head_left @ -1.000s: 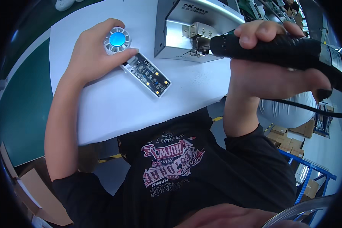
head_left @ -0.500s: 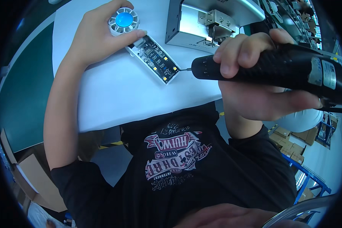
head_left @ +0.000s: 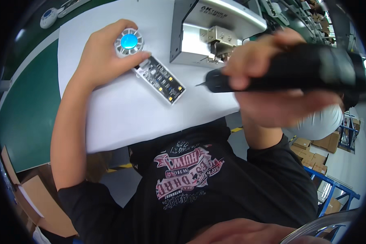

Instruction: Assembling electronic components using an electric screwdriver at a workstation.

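My left hand is closed around a small white device, its thumb and fingers on the round ribbed head with a blue centre. From that head a narrow white housing runs down to the right, with a black circuit board bearing yellow squares in it. How the two parts join is hidden under my thumb. My right hand, blurred by motion, grips a black electric screwdriver. Its thin bit points left and stands apart from the board's end.
A silver metal machine with a bracket stands behind the board on the white tabletop. A green surface lies to the left. An opened cardboard box is at lower left; stacked boxes and blue rails are at right.
The screwdriver bit has come off the corner of the circuit board and moved away from it. In the picture, the device, the machine and the table sit lower and slightly left.
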`<act>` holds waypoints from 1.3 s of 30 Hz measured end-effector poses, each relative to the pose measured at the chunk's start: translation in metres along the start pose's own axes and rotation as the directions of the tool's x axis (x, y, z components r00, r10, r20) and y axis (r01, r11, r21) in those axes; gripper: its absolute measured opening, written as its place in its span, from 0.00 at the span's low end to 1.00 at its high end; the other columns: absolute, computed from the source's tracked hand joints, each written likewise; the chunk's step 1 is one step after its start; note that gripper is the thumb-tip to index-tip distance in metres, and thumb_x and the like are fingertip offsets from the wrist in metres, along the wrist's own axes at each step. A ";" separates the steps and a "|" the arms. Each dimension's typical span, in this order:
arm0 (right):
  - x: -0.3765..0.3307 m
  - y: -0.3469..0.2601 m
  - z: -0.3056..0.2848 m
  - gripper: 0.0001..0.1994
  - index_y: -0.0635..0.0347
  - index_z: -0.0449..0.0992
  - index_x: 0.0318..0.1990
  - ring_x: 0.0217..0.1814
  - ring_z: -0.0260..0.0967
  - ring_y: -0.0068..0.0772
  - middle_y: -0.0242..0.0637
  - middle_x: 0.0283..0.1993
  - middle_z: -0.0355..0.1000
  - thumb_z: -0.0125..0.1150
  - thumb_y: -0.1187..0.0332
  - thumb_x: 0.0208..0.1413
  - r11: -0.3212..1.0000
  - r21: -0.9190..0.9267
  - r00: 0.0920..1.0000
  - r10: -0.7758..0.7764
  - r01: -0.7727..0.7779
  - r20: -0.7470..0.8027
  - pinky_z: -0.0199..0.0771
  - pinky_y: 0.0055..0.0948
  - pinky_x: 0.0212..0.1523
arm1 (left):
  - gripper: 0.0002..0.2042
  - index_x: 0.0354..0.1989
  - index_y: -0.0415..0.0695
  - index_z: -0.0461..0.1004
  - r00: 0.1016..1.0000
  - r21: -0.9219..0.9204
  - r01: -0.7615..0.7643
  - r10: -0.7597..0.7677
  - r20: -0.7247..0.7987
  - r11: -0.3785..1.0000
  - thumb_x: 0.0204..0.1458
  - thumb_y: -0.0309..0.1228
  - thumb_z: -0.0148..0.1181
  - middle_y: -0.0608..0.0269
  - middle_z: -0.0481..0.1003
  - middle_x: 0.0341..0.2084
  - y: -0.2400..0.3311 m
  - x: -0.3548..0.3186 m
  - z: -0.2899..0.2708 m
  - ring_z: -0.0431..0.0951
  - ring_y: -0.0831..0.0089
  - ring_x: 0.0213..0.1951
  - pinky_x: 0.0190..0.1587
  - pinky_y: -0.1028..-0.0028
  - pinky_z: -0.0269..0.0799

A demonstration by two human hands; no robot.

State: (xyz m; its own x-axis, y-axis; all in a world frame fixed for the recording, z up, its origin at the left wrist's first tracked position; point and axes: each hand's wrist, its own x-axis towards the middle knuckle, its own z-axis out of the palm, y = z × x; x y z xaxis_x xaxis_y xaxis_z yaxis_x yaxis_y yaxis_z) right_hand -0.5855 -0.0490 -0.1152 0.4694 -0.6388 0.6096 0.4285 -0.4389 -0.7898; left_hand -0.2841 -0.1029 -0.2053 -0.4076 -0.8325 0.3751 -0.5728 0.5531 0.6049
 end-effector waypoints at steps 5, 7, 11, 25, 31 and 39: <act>0.012 -0.039 -0.037 0.55 0.58 0.65 0.69 0.37 0.75 0.37 0.39 0.44 0.75 0.40 0.15 0.51 0.913 -0.348 0.975 -0.178 0.214 0.134 0.76 0.45 0.46 | 0.27 0.47 0.42 0.77 0.997 -0.069 0.056 -0.052 0.065 0.996 0.43 0.45 0.76 0.53 0.82 0.34 0.011 0.010 -0.001 0.83 0.59 0.36 0.42 0.67 0.77; 0.014 -0.031 -0.037 0.55 0.58 0.64 0.69 0.36 0.75 0.37 0.39 0.43 0.75 0.40 0.16 0.51 0.945 -0.288 0.987 -0.142 0.157 0.071 0.76 0.45 0.46 | 0.27 0.47 0.42 0.77 0.997 -0.063 0.062 -0.060 0.041 0.996 0.43 0.45 0.76 0.53 0.82 0.34 0.009 0.009 -0.001 0.83 0.59 0.36 0.42 0.67 0.77; 0.009 -0.015 -0.012 0.55 0.58 0.63 0.70 0.35 0.74 0.37 0.38 0.41 0.75 0.41 0.16 0.52 0.995 -0.095 0.994 -0.032 0.022 -0.104 0.76 0.45 0.44 | 0.27 0.47 0.41 0.77 1.000 -0.033 0.022 -0.022 0.015 0.999 0.44 0.45 0.76 0.53 0.82 0.34 0.004 0.007 -0.002 0.83 0.58 0.36 0.42 0.67 0.77; -0.012 0.028 0.030 0.55 0.57 0.64 0.68 0.30 0.73 0.34 0.37 0.38 0.74 0.43 0.15 0.50 0.994 0.104 0.992 0.029 -0.017 -0.122 0.73 0.38 0.37 | 0.25 0.50 0.41 0.75 0.997 -0.032 0.055 -0.053 0.052 0.998 0.46 0.39 0.75 0.56 0.80 0.34 0.006 0.012 -0.001 0.81 0.66 0.37 0.44 0.69 0.75; -0.006 0.032 0.038 0.51 0.58 0.67 0.63 0.28 0.71 0.32 0.36 0.37 0.73 0.44 0.17 0.52 0.984 0.161 0.974 0.107 -0.076 -0.197 0.71 0.37 0.35 | 0.27 0.48 0.40 0.77 0.994 -0.017 0.093 -0.092 0.055 0.996 0.46 0.46 0.75 0.52 0.81 0.35 0.008 0.015 -0.002 0.82 0.58 0.36 0.43 0.65 0.77; -0.025 -0.007 -0.053 0.44 0.62 0.68 0.59 0.26 0.63 0.28 0.31 0.31 0.65 0.39 0.25 0.62 0.846 0.532 0.860 0.249 0.030 -0.446 0.66 0.36 0.35 | 0.30 0.47 0.40 0.77 0.996 0.091 0.088 -0.087 -0.011 0.992 0.43 0.52 0.75 0.50 0.82 0.36 0.011 0.008 0.003 0.84 0.51 0.40 0.45 0.61 0.78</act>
State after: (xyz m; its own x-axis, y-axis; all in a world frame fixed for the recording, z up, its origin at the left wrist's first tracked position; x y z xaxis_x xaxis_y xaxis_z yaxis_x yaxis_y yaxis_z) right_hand -0.6414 -0.0635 -0.1281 0.1661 -0.9404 0.2969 0.7872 -0.0549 -0.6142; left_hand -0.2958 -0.1038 -0.1979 -0.3482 -0.8780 0.3285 -0.6688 0.4783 0.5692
